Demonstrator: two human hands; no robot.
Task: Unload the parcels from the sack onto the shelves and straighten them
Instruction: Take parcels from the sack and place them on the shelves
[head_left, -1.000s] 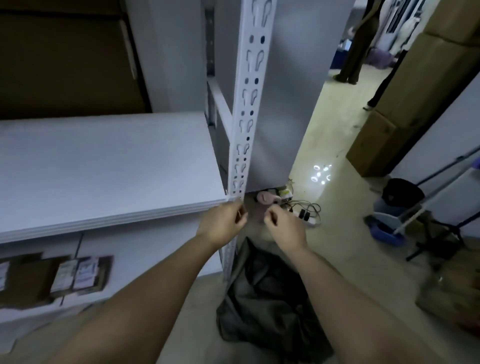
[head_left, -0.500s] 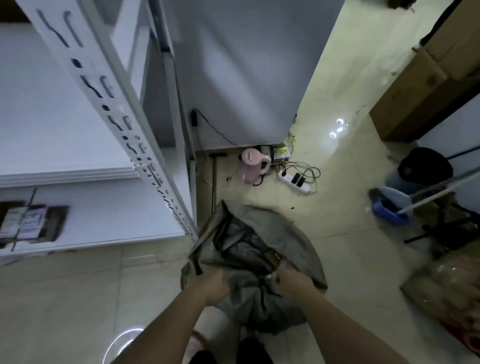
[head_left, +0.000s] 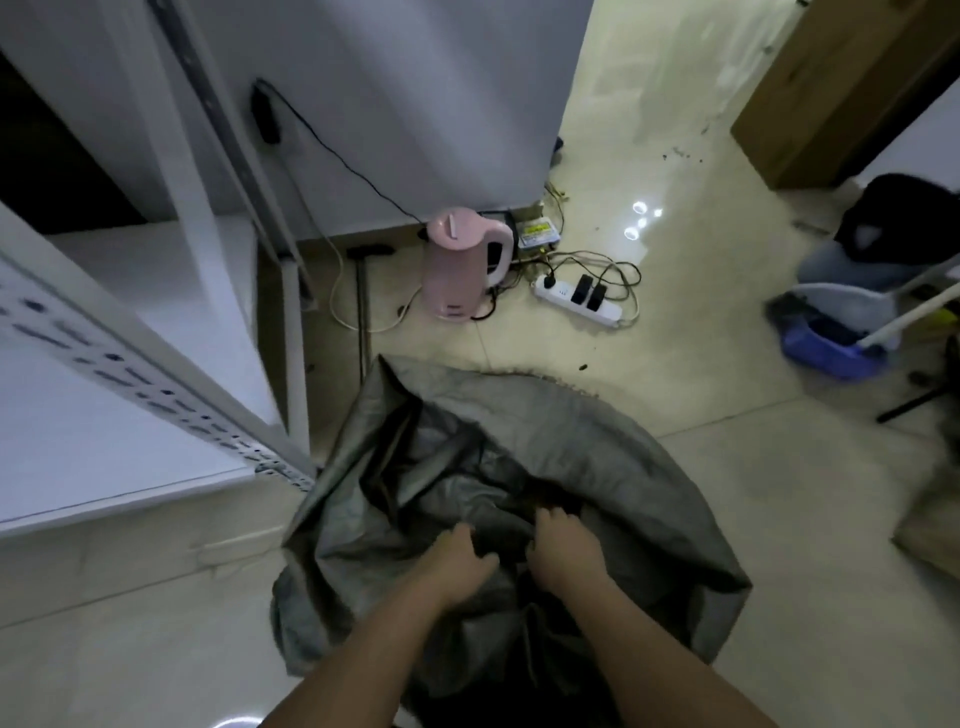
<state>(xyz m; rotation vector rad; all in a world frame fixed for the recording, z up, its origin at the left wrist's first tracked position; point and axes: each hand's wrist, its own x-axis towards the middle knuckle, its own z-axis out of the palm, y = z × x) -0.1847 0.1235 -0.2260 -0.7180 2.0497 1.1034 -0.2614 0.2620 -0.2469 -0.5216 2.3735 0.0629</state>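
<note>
A grey sack lies crumpled on the floor right below me, its mouth facing up. My left hand grips a fold of the sack's cloth near the opening. My right hand clutches the cloth beside it, fingers curled at the edge of a dark gap where something brown shows faintly. No parcel can be made out clearly inside. The white shelf with its perforated upright stands to the left of the sack.
A pink kettle and a white power strip with cables sit on the floor beyond the sack. A blue mop bucket stands at the right, a cardboard box at the top right.
My view has swung down from the shelf to the floor. Both hands dropped from the shelf post to the sack and now grip its cloth at the opening.
</note>
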